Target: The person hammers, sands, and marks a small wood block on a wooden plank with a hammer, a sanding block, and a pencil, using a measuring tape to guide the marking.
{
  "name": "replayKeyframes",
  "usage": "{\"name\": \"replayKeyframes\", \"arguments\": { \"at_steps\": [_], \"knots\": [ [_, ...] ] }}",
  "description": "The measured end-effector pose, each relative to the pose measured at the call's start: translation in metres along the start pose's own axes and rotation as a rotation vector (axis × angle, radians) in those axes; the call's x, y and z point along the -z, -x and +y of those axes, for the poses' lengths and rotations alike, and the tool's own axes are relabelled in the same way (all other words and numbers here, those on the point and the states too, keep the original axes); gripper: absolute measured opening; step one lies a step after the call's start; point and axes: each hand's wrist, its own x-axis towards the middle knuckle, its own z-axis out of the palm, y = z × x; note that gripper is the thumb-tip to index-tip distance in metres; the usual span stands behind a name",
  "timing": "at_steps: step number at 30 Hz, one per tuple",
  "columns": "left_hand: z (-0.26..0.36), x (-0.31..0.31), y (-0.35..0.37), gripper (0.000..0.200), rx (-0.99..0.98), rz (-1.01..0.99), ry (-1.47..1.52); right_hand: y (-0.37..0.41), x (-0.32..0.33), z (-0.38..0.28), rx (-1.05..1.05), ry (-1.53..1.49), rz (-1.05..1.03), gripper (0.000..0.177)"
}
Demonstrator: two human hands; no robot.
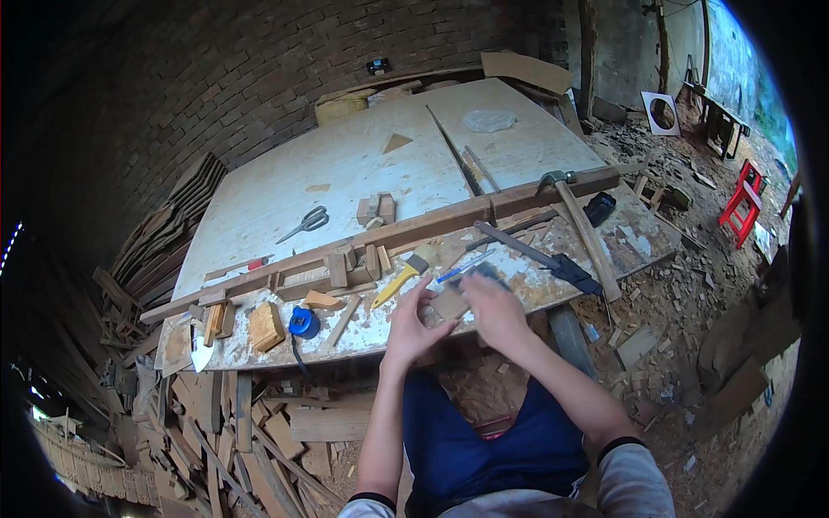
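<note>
A small flat wooden block (450, 304) lies at the bench's near edge between my hands. My left hand (411, 326) curves round its left end, with thumb and fingers against its sides. Over its right end is my right hand (496, 312), its fingers smeared by motion. A dark greyish piece (489, 274) shows just beyond those fingers; I cannot tell whether they hold it. Close by lie a yellow-handled paintbrush (400, 281), a blue pen (465, 267) and a dark-bladed tool with a black handle (574, 273).
A long wooden beam (414, 226) crosses the bench. A hammer (587, 229) leans over it at the right. Scissors (304, 223), a blue tape measure (303, 323), a wood block (265, 326) and a trowel (200, 348) lie leftward. Scrap wood (259, 436) covers the floor.
</note>
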Motion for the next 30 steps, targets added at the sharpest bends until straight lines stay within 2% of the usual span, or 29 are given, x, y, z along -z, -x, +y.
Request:
{"name": "replayKeyframes", "arguments": {
  "at_steps": [1, 2, 4, 5, 6, 8, 10, 12, 14, 16, 17, 18, 20, 22, 24, 25, 28, 30],
  "knots": [
    [-0.001, 0.000, 0.001, 0.100, 0.015, -0.004, 0.003, 0.002, 0.000, -0.003, -0.029, 0.027, 0.032, 0.042],
    [-0.002, -0.001, -0.002, 0.100, 0.025, -0.007, 0.003, 0.011, -0.003, -0.016, 0.025, 0.108, 0.030, 0.040],
    [-0.008, -0.001, -0.004, 0.100, 0.006, -0.019, 0.032, 0.030, -0.013, -0.037, 0.214, -0.009, 0.006, 0.037],
    [-0.012, 0.000, -0.002, 0.100, -0.001, -0.024, 0.044, 0.028, -0.012, -0.033, 0.197, -0.044, -0.010, 0.036],
    [-0.009, 0.001, -0.002, 0.099, -0.011, -0.014, 0.009, 0.018, 0.007, -0.035, 0.029, -0.117, -0.086, 0.037],
    [0.003, 0.000, -0.002, 0.097, -0.032, 0.010, -0.054, 0.000, 0.000, 0.002, -0.093, -0.030, 0.039, 0.039],
    [-0.004, -0.002, -0.003, 0.097, -0.023, 0.018, 0.002, 0.013, -0.012, -0.011, 0.014, 0.182, 0.080, 0.036],
    [-0.007, -0.001, -0.002, 0.097, -0.001, 0.002, 0.073, 0.030, -0.014, -0.034, 0.229, -0.017, 0.028, 0.034],
    [-0.003, 0.000, -0.002, 0.099, -0.021, 0.008, 0.004, 0.018, -0.002, -0.023, 0.006, -0.144, -0.048, 0.031],
    [0.001, 0.000, 0.001, 0.100, -0.012, 0.001, -0.018, -0.003, 0.001, 0.004, -0.172, -0.081, 0.096, 0.031],
    [0.001, 0.000, 0.003, 0.101, 0.002, -0.010, -0.010, 0.003, -0.013, 0.011, -0.043, 0.109, 0.130, 0.030],
    [0.001, 0.002, -0.001, 0.102, 0.012, -0.018, -0.008, 0.011, -0.006, -0.016, -0.054, 0.129, 0.052, 0.029],
    [0.000, 0.002, -0.002, 0.101, 0.003, -0.004, -0.018, 0.032, -0.021, -0.031, 0.235, -0.014, 0.090, 0.029],
    [0.001, 0.000, -0.002, 0.101, 0.000, 0.012, -0.024, 0.017, -0.014, -0.016, 0.082, -0.116, 0.082, 0.028],
    [0.003, -0.001, 0.001, 0.101, -0.004, 0.005, -0.014, -0.005, -0.003, 0.002, -0.143, -0.071, 0.114, 0.031],
    [0.002, -0.001, 0.002, 0.101, 0.010, -0.002, -0.009, 0.002, -0.017, 0.004, 0.029, 0.123, 0.213, 0.033],
    [-0.010, -0.002, -0.003, 0.102, -0.011, 0.005, 0.027, 0.023, -0.027, -0.029, 0.231, -0.065, 0.089, 0.033],
    [-0.011, -0.003, -0.002, 0.102, -0.021, 0.011, 0.021, 0.008, -0.017, -0.011, 0.067, -0.113, 0.030, 0.028]
  ]
}}
